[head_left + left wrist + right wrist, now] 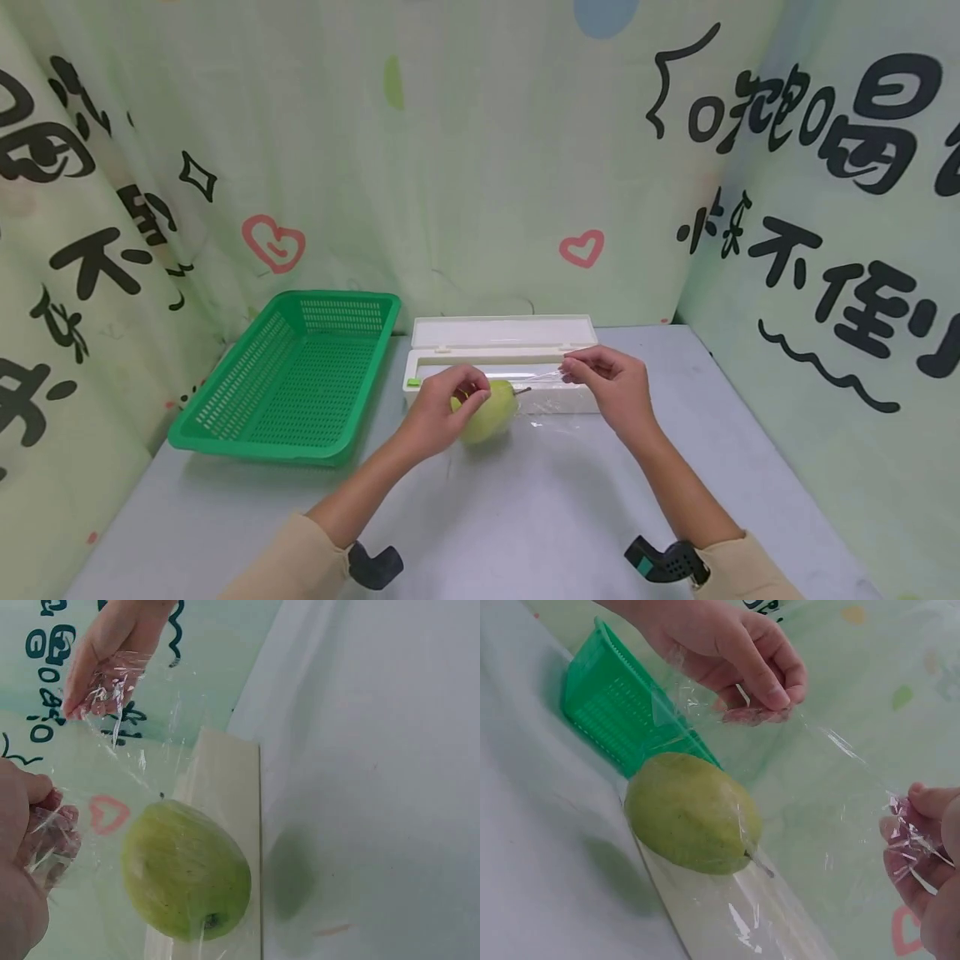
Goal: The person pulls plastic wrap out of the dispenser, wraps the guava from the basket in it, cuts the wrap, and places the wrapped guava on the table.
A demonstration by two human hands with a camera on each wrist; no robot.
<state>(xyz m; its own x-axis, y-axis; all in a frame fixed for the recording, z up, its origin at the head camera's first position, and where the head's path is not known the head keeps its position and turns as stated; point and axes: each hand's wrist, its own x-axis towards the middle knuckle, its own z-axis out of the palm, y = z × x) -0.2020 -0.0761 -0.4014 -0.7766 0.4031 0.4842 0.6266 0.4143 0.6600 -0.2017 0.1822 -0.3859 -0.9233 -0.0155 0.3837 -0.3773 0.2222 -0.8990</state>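
Observation:
A green pear (489, 417) with a brown stem is wrapped in clear cling film (829, 742). It hangs in the film just above the table, its shadow lying apart from it in both wrist views. My left hand (447, 408) pinches one gathered edge of the film, above and left of the pear. On the other side my right hand (615, 383) pinches the opposite edge, and the film is stretched between the two hands. Behind the pear stands a white cling film box (502, 333), its lid raised; a green slider (413, 382) sits at its left end.
A green plastic basket (285, 454) with perforated walls stands on the left of the white table (570, 517). Pale green curtains (465, 192) with dark lettering and hearts enclose the table at the back and sides.

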